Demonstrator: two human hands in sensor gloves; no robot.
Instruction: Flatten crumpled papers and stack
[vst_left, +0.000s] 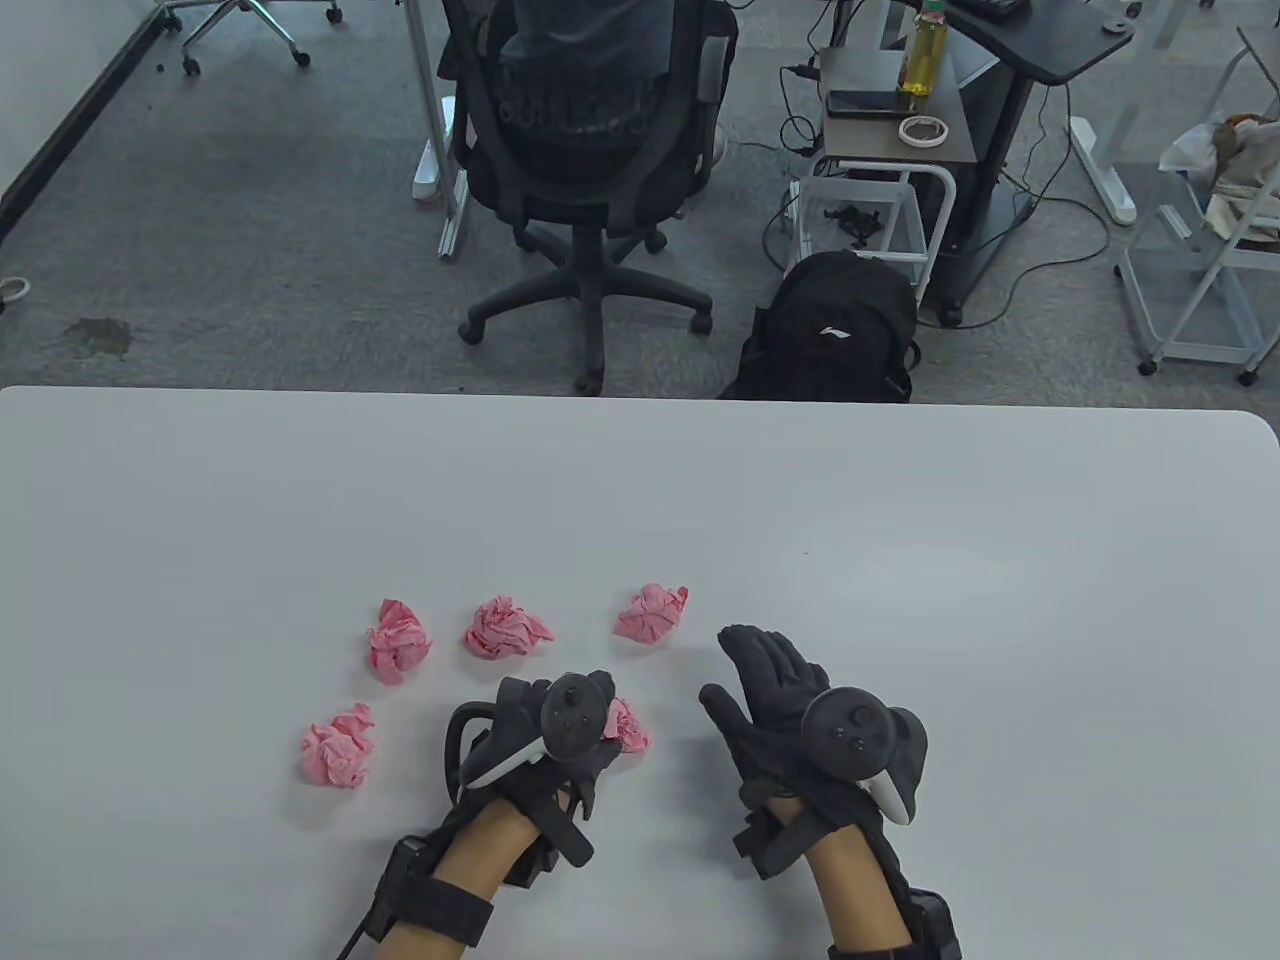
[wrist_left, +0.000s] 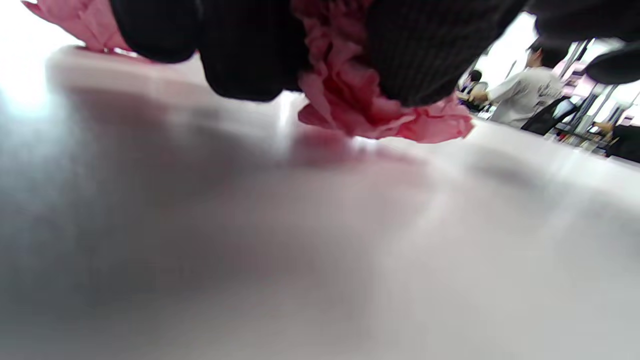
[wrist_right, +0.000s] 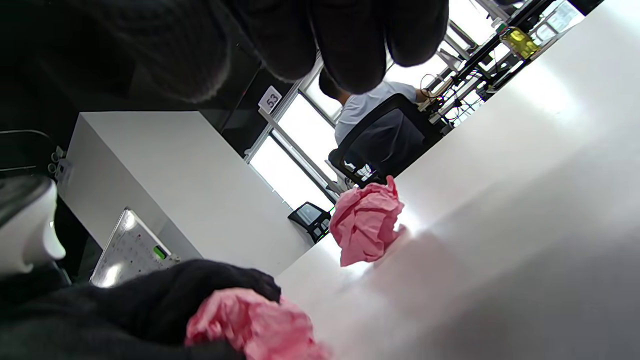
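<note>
Now the left hand (vst_left: 560, 735) curls round one pink paper ball (vst_left: 627, 725) — likely to start unfolding it — while the right hand (vst_left: 790, 700) hovers, fingers spread, beside.

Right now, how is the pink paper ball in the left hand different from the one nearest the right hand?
The held ball is gripped by the left hand and mostly hidden; the far ball sits free on the table, fully showing, beyond the right hand. Both are pink and crumpled.
</note>
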